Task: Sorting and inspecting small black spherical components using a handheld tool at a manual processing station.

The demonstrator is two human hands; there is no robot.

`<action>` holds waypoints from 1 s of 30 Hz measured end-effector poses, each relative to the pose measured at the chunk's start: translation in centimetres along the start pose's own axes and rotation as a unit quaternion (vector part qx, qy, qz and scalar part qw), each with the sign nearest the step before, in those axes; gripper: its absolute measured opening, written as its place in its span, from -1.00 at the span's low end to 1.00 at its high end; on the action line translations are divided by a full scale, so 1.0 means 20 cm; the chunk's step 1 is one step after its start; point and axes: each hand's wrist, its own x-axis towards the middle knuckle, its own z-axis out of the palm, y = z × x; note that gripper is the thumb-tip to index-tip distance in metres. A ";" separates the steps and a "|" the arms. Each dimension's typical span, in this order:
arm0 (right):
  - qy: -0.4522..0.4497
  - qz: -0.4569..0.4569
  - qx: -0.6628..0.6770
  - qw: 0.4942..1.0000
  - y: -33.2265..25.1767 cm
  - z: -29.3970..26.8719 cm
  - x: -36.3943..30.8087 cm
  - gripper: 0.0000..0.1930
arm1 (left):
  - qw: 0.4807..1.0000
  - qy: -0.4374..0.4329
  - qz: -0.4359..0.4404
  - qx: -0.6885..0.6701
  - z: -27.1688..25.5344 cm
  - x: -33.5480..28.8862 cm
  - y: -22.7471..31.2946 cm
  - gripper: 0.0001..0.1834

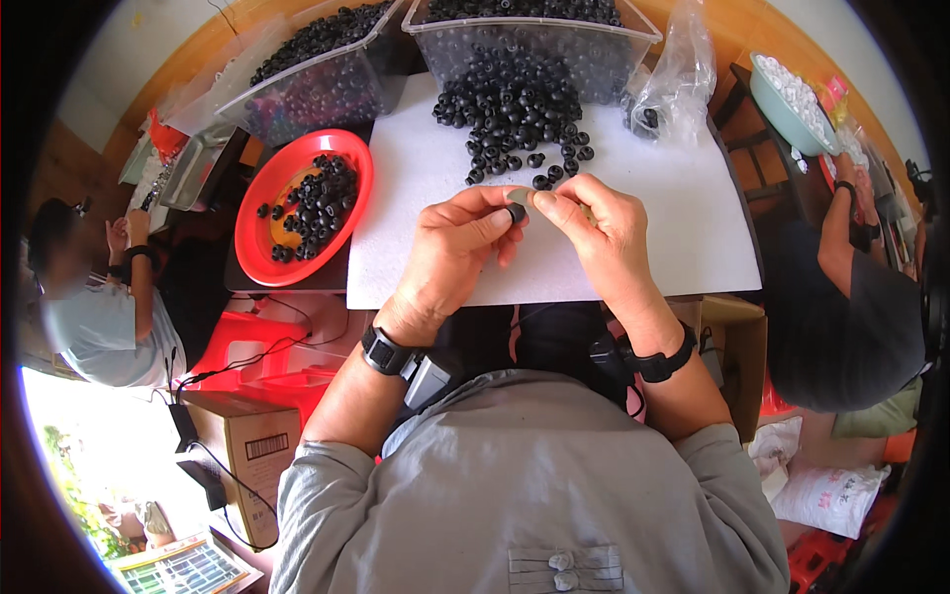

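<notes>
Over the near part of a white foam sheet point(683, 238), my two hands meet. Between thumb and fingers my left hand point(445, 252) pinches a small round black plastic part point(516, 212). My right hand point(609, 238) is closed, thumb against fingers, on a small flat greyish blade-like piece point(521, 196) that reaches to the black part. Just beyond my fingers spreads a heap of similar black parts point(510, 104), a few of them lying loose at its near edge. To the left, a red plastic basin point(364, 188) holds more black parts.
Behind the heap stand two clear plastic bins point(618, 64) full of black parts. A crumpled clear bag point(683, 94) lies at the right. One person sits at each side; the right one is beside a pale green basin point(787, 109) of white pieces. A cardboard box point(237, 450) stands lower left.
</notes>
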 end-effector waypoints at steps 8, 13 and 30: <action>0.029 -0.038 -0.076 0.996 0.03 0.02 0.00 -0.67 | 0.999 -0.018 -0.012 -0.050 -0.01 0.00 0.00 -0.77; 0.040 -0.038 -0.085 0.995 0.05 0.03 -0.01 -0.65 | 0.999 -0.011 0.019 -0.023 -0.01 -0.01 -0.02 -0.68; 0.039 -0.043 -0.077 0.995 0.04 0.02 -0.01 -0.60 | 0.999 0.005 0.008 -0.039 0.00 -0.02 -0.01 -0.71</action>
